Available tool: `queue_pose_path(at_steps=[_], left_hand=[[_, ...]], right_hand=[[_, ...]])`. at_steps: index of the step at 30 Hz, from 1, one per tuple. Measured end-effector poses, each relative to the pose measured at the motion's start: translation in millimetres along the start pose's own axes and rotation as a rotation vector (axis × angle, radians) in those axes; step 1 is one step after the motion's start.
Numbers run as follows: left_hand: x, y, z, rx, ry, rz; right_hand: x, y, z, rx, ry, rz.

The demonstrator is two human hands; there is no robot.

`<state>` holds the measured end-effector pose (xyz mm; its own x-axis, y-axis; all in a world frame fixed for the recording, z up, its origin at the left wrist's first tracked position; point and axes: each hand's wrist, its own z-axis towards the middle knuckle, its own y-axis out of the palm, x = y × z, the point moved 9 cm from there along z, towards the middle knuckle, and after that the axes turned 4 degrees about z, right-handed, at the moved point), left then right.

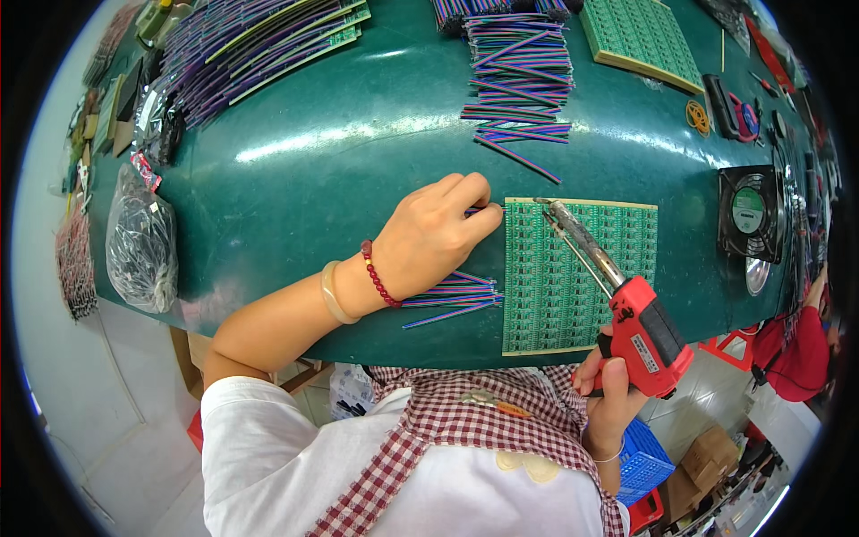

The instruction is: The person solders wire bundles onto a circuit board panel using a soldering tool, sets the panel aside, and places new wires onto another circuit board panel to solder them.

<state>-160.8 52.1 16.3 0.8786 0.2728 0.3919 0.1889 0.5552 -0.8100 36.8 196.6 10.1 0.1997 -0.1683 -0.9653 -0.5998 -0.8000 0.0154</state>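
Observation:
A green circuit board panel [568, 286], with rows of small repeated circuits, lies flat on the green table near its front edge. My left hand [438, 219] is closed in a pinch at the panel's upper left corner. A short multicoloured ribbon wire [472, 212] shows between its fingers, its end mostly hidden. In my right hand [613, 394] is a red and black soldering gun [642, 336], gripped by its handle. Its long metal tip slants over the panel to the top edge, close to my left fingertips. Several ribbon wires [452, 300] lie left of the panel, partly under my left wrist.
A long pile of ribbon wires [519, 76] lies beyond the panel. At the far left are boards with wires attached [259, 54]; at the far right, stacked bare panels [640, 40]. A black fan [750, 213] stands right, a plastic bag [141, 237] left.

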Motion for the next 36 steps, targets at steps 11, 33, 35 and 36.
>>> queue_pose_path(at_steps=[11, 33, 35, 36], left_hand=[[21.9, -21.5, 10.0, 0.067, 0.054, 0.217], [11.1, -5.1, 0.3, 0.010, 0.006, -0.061], [9.6, -1.9, -2.6, 0.007, 0.012, -0.050], [9.5, -1.5, -4.1, 0.006, 0.017, -0.033]], right_hand=[[-0.8, -3.0, -3.4, -0.007, -0.035, 0.043], [0.5, -10.2, -6.3, 0.007, -0.024, -0.002], [2.3, -6.9, -5.8, -0.003, -0.029, -0.027], [3.5, -4.3, -5.2, -0.019, -0.028, -0.028]])
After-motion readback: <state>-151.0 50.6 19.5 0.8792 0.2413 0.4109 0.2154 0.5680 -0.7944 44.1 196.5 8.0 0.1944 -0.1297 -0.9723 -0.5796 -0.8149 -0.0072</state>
